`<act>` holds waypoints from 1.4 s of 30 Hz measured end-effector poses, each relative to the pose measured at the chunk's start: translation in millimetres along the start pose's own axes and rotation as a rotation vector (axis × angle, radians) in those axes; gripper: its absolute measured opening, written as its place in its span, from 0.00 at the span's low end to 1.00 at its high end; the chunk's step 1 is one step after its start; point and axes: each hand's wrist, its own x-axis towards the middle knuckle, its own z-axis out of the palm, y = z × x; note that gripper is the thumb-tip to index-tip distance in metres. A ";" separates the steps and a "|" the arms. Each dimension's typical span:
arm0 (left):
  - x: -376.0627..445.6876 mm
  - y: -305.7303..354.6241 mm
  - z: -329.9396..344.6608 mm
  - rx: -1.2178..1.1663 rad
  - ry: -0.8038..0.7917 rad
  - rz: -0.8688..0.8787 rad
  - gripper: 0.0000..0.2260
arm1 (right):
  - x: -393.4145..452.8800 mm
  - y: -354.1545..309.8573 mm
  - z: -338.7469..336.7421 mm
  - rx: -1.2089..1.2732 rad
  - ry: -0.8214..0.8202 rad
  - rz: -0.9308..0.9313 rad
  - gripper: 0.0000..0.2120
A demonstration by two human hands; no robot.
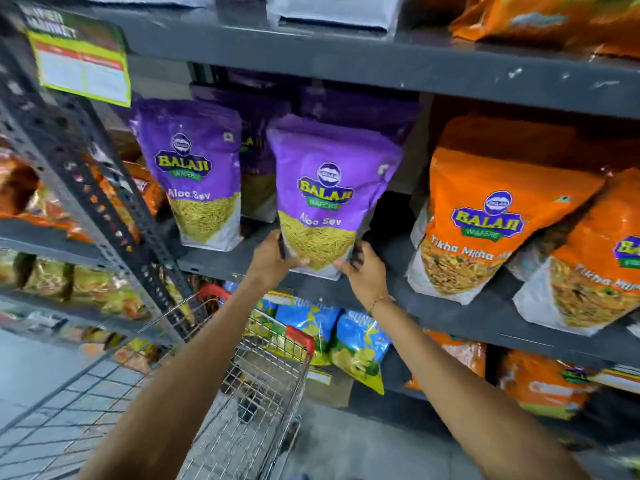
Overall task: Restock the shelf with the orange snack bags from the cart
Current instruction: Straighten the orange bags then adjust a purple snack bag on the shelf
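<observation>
Both hands hold a purple Aloo Sev bag [329,188] upright at the front edge of the grey shelf [450,313]. My left hand [273,259] grips its lower left corner and my right hand [360,271] its lower right corner. To the right stand orange Tikha Mitha bags [485,216], with another orange bag [595,261] leaning at the far right. A gap lies between the purple bag and the orange ones. The wire cart [263,372] with red corner guards sits below my arms; the part of its basket that shows holds no bags.
A second purple bag [201,178] stands at the left, more behind it. Blue and yellow snack bags [356,344] fill the shelf below, with orange bags [540,382] at the lower right. A perforated grey upright [79,188] stands on the left. A higher shelf [381,60] overhangs.
</observation>
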 end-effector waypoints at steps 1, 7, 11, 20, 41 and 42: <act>2.9 -4.8 5.6 0.004 -0.002 0.000 0.26 | -1.2 2.4 -4.4 0.014 0.019 0.001 0.23; -3.6 13.8 23.5 0.030 -0.017 0.074 0.26 | -3.9 3.9 -16.5 0.072 0.036 -0.002 0.23; -6.2 14.9 24.7 0.003 -0.049 0.087 0.30 | -4.1 0.2 -18.5 0.060 -0.033 0.006 0.25; -12.9 -15.8 -56.7 -0.041 0.663 0.090 0.36 | -58.2 -53.0 68.9 0.013 -0.008 -0.282 0.10; 36.8 -84.4 -92.8 0.205 0.418 0.016 0.33 | 56.1 -46.6 165.8 -0.126 -0.181 -0.035 0.14; 34.4 -80.4 -90.1 0.215 0.418 0.019 0.32 | 56.0 -44.1 164.4 -0.121 -0.186 -0.038 0.14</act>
